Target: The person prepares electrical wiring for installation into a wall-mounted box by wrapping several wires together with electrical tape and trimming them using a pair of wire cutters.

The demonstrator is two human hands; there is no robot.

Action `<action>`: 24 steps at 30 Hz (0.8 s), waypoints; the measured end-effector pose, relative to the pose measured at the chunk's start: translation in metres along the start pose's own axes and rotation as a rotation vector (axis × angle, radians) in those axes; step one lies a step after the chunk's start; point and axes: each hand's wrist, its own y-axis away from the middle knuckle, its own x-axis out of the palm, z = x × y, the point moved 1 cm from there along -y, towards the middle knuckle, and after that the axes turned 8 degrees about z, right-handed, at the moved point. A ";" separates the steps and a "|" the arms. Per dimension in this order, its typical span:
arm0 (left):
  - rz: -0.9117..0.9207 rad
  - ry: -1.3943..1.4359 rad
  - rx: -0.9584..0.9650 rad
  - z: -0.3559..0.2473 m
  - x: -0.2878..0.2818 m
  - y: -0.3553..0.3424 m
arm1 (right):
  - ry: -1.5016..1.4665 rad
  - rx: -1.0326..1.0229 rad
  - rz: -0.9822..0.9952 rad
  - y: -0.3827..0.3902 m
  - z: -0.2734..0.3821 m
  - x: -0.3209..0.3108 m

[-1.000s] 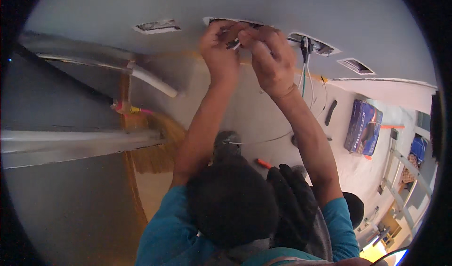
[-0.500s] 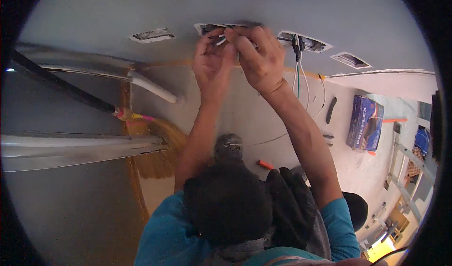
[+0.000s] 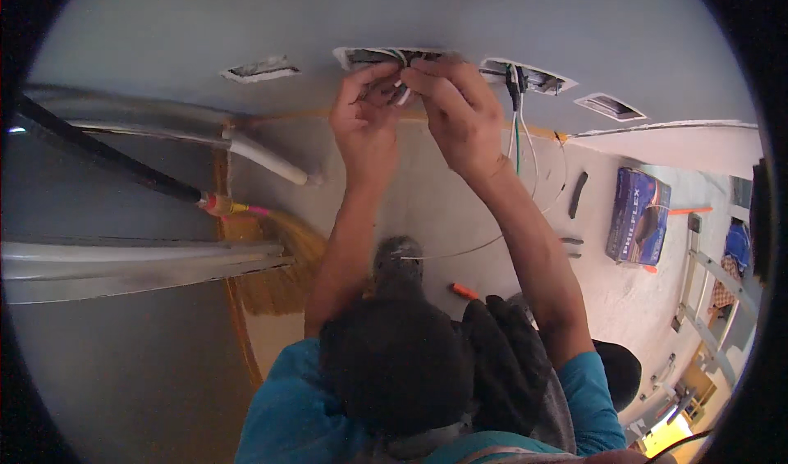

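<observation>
Both my hands are raised to a rectangular wall opening (image 3: 353,57) and close together just in front of it. My left hand (image 3: 367,107) pinches short electrical wires (image 3: 402,95) with white ends, below the opening. Fingers of my right hand (image 3: 462,107) close on the same bunch from the other side; the exact grip is partly hidden. Thin wires run from the bunch up into the opening. In the neighbouring opening (image 3: 542,80) on the right, white and green wires (image 3: 517,136) hang down, wrapped in black near the top.
More cut-outs (image 3: 261,69) line the wall. A broom (image 3: 287,242) and pale pipes (image 3: 148,263) are at left. On the floor lie an orange-handled tool (image 3: 464,290), a dark strip (image 3: 578,195) and a blue box (image 3: 639,215). A ladder (image 3: 706,300) lies far right.
My hands have drawn slightly down and away from the opening, with the wires still between the fingers. More of the wires running into the opening now shows.
</observation>
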 end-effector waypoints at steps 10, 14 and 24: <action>0.115 -0.071 0.064 -0.009 0.001 0.009 | -0.171 0.233 0.040 0.019 0.017 -0.025; 0.132 -0.398 0.276 -0.010 -0.002 0.021 | -0.214 0.243 0.147 0.032 0.022 -0.024; -0.035 -0.389 -0.022 -0.025 -0.005 0.034 | -0.351 0.452 0.424 0.033 0.045 -0.059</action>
